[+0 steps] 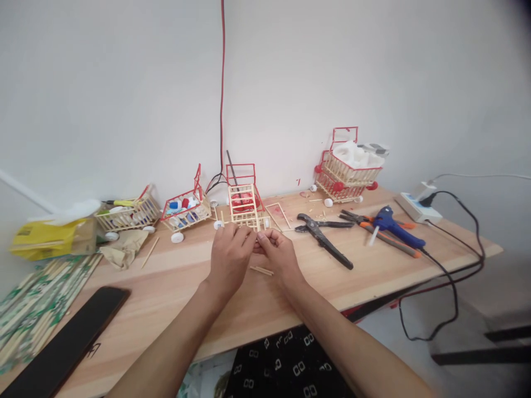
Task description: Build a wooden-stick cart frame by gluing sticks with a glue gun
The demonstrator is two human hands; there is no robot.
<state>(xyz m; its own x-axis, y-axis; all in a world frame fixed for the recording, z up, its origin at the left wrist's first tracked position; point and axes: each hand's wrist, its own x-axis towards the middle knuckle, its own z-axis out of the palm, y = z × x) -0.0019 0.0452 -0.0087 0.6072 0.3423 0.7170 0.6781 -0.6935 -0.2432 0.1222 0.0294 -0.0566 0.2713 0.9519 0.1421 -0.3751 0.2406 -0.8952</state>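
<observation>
Close together over the middle of the table, my left hand (pixel 233 251) and my right hand (pixel 277 251) are both closed on the lower end of a small wooden stick frame (pixel 241 206). The frame stands up from my fingers, with thin crossbars like a ladder. My fingertips hide its lower edge. Behind it is a small cart with a red stick handle (pixel 240 165) and something red inside. Just below my hands a few short wooden sticks (pixel 262 271) lie on the table. A rectangle of sticks (pixel 279 216) lies to the right.
Stick carts (pixel 185 209) with bottle caps and other bits stand left; a two-tier cart (pixel 346 174) stands back right. Right are cutters (pixel 326 237), pliers (pixel 384 235), a blue glue gun (pixel 396 226) and a power strip (pixel 418 207). A phone (pixel 68 342) and packaged chopsticks (pixel 37 309) lie left.
</observation>
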